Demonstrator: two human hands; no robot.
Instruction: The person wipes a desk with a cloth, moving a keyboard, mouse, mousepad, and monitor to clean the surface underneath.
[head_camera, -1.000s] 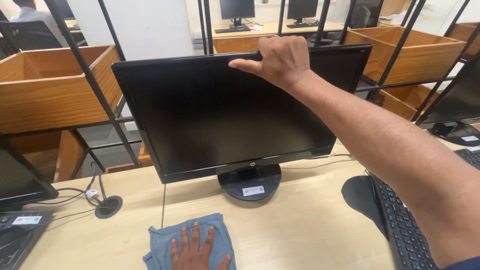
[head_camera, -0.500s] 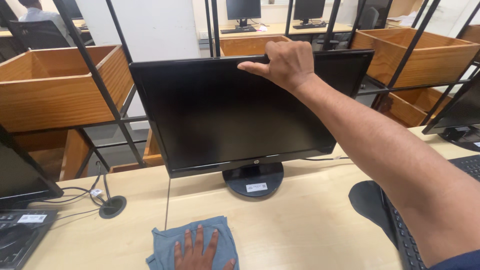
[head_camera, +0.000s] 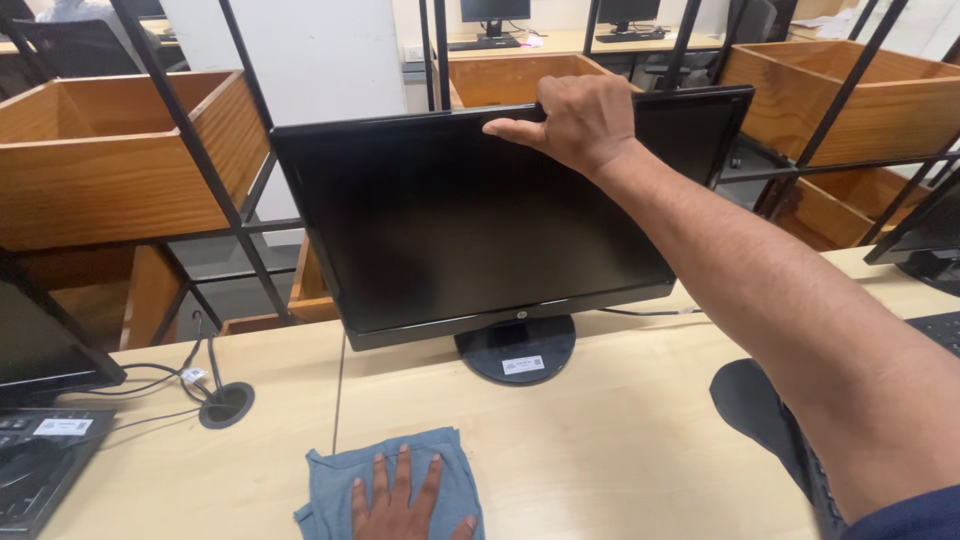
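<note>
Head view shows the black monitor (head_camera: 490, 215) standing on its round base (head_camera: 515, 348) at the back of a pale wooden desk (head_camera: 620, 450), screen dark and facing the person. The right hand (head_camera: 575, 120) grips the monitor's top edge, thumb laid along the front bezel and fingers curled over the back, the arm reaching across from the lower right. The left hand (head_camera: 405, 500) lies flat, fingers spread, pressing on a blue-grey cloth (head_camera: 335, 485) on the desk in front of the base. Compared with a second ago, the monitor sits further right and a little higher in the view, and its left edge now stands closer to the slanted black frame bar (head_camera: 215, 150); the grip on the top edge is unchanged, and the left hand has stayed on the cloth. A black mouse pad (head_camera: 750, 400) lies to the right, partly under the forearm, with less of the keyboard showing than before. To the left, cables (head_camera: 160, 380) run into a round grommet (head_camera: 226, 405), beside another dark screen (head_camera: 40, 345). Behind the desk, black metal frames carry open wooden boxes (head_camera: 110, 160), and further back stand more desks with monitors.
</note>
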